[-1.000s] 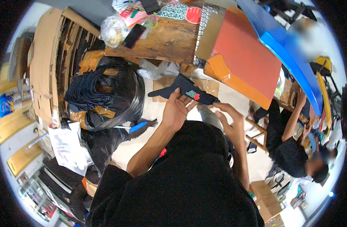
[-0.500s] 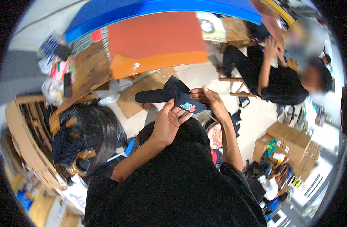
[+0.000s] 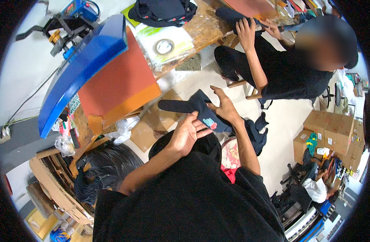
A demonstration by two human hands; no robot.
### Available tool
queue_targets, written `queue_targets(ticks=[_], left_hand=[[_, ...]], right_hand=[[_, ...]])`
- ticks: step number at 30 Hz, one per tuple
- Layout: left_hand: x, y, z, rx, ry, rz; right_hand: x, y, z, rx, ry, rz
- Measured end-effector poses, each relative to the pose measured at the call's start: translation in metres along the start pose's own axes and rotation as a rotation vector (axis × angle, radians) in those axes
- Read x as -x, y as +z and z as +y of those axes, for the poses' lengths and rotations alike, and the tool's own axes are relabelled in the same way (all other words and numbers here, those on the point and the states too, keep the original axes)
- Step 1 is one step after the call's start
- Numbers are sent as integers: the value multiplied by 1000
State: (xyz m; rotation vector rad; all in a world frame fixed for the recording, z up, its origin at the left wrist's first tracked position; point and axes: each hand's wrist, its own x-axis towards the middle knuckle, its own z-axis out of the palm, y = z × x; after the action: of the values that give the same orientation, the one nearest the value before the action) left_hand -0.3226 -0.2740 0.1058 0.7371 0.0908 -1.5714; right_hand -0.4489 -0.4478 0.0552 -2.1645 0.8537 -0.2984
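Head view is showing the person holding a dark sock (image 3: pixel 193 109) up in the air above their lap, between both hands. The left hand (image 3: pixel 187 133) is touching the sock's lower end with fingers spread loosely, beside a small coloured patch (pink and teal) (image 3: pixel 209 123). The right hand (image 3: pixel 224 108) is pressing against the sock's far side, fingers extended rather than clenched. Beyond, a co-worker's hand (image 3: pixel 246 32) is resting on another dark sock (image 3: pixel 232 15) at the wooden bench's (image 3: pixel 205 26) right edge.
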Motion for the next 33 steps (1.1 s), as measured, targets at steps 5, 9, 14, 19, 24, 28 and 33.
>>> queue_targets(ticks=[5,9,14,19,24,28,33], left_hand=[[-29,15,13,-295,-143,89],[-44,22,23,-345,18,52],[-35,34,58,-347,279,109],[-2,-3,40,-361,446,475],[27,-52,7,-227,505,683],[55,-78,-30,-77,553,830],[81,-94,-39,-47,575,921]], right_hand=[[-55,-7,48,-358,-104,-310],[-80,-40,9,-345,-115,-99],[-167,-86,-40,-60,-365,407],[-310,-112,-121,247,-528,687],[-481,-106,-114,488,-674,449],[-533,-32,-68,502,-284,48],[-519,-1,-8,240,-444,325]])
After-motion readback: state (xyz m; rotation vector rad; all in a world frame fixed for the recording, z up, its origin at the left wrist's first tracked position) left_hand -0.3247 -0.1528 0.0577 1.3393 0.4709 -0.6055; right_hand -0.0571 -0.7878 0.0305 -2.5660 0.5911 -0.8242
